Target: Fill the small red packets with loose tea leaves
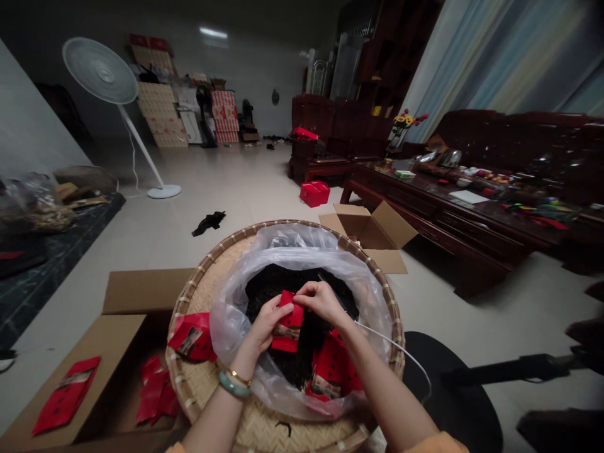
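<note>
My left hand (268, 322) grips a red packet (289, 328) with a picture on its front, upright above an open clear plastic bag (231, 296). At the packet's top edge, the fingers of my right hand (323, 303) pinch its corner. Behind that hand shows a thin dark rod (324, 279); whether the hand holds it I cannot tell. Black, loose-looking contents (264, 280) fill the bag, with more red packets (329, 368) lying on them at the right. The bag sits in a round woven bamboo tray (212, 267). Another red packet (192, 336) rests on the tray's left side.
An open carton (117, 343) at left holds red packets, one more lying on its flap. A second carton (377, 229) stands beyond the tray, near a wooden table (438, 201). A white cord (410, 355) runs right, over a black round base (453, 402). A white fan (163, 190) stands farther back.
</note>
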Available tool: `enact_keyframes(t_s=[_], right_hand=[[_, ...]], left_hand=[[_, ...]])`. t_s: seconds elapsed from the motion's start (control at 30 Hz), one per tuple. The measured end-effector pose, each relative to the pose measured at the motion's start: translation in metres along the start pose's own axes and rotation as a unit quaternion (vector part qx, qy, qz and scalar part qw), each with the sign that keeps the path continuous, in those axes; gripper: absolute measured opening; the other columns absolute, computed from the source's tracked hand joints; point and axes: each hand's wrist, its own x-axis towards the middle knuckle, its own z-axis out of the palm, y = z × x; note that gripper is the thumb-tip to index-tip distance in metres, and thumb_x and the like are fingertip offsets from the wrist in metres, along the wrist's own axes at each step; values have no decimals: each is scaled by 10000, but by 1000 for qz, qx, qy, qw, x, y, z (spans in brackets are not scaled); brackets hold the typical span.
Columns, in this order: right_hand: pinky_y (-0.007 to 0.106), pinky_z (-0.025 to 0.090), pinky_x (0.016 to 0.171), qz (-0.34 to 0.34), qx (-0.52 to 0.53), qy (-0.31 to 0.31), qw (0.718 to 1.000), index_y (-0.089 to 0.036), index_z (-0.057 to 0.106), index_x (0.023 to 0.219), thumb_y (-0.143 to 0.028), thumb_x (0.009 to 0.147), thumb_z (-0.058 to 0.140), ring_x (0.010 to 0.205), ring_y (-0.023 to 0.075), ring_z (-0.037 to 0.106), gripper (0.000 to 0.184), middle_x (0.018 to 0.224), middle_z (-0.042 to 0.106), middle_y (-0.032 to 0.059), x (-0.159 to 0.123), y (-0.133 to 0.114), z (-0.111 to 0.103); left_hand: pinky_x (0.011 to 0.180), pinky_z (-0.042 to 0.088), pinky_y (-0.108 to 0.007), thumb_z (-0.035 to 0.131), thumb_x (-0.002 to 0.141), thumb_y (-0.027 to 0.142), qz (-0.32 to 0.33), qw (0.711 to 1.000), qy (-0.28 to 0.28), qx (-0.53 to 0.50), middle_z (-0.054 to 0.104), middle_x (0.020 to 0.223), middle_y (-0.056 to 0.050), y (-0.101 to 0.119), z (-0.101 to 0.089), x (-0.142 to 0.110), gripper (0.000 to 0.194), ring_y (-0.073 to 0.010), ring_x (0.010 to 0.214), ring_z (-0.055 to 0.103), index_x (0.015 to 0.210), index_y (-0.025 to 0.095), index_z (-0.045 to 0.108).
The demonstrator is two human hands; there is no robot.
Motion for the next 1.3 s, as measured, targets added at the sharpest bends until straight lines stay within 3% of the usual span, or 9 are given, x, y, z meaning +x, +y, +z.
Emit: enact_keyframes(t_s=[0.13,0.27,0.43,0.5,0.6,0.7,0.77,0.97,1.3], right_hand=[[205,439,464,13,21,-10,1000,-130,670,685,-284,685,652,493,107,548,154,597,612,4,1,2,2],[204,433,517,-31,-49,10,998,-141,674,742,-229,707,641,554,107,547,101,641,612,3,1,3,6],[228,440,670,-110,-91,5,990,-159,682,852,-308,862,494,713,120,563,240,789,620,31,-1,-3,-2],[232,434,690,-113,-111,-34,987,-145,692,778,-293,896,427,733,126,571,326,793,625,44,-2,-8,-13],[225,432,681,-103,-157,-124,974,-153,717,814,-240,835,510,736,138,594,225,803,664,39,-1,-19,-32],[213,427,666,-95,-223,-220,945,-216,727,911,-230,738,610,745,148,618,209,863,701,9,0,-34,-46],[208,407,608,-83,-296,-243,920,-271,733,888,-249,649,683,686,149,617,246,805,708,-24,0,-44,-47],[223,296,478,-82,-448,-177,872,-264,736,675,-121,559,662,553,159,581,199,584,662,-1,0,-55,-30],[209,360,584,-109,-368,-196,902,-271,738,813,-258,660,677,697,150,607,165,782,701,-14,2,-51,-36]], left_hand=[[570,545,-312,762,613,338,-72,997,-22,20,681,838,-91,-4,-1,0,441,-234,697,687,950,128,571],[547,538,-299,754,617,340,-63,998,-6,25,682,775,-78,-7,-1,3,419,-224,674,682,931,126,579],[583,524,-311,775,574,329,-41,998,7,48,675,845,-84,-4,-2,1,496,-208,680,665,974,129,561],[581,509,-310,784,550,325,-30,995,3,95,660,841,-72,-4,-3,1,527,-209,682,653,976,127,545],[634,476,-284,794,513,286,43,974,-15,220,634,795,-23,-4,-3,1,500,-172,696,607,926,131,559],[676,434,-250,769,532,236,117,937,-46,325,621,809,0,-6,0,1,437,-142,719,551,915,141,581],[653,414,-234,736,568,226,141,921,-57,359,614,799,3,-9,3,0,379,-134,701,525,905,145,584],[618,392,-222,705,582,231,160,906,-48,388,595,763,6,-12,5,0,338,-128,669,490,882,153,572],[569,354,-207,717,557,252,170,907,5,384,537,693,34,-8,2,1,315,-107,617,446,793,164,527]])
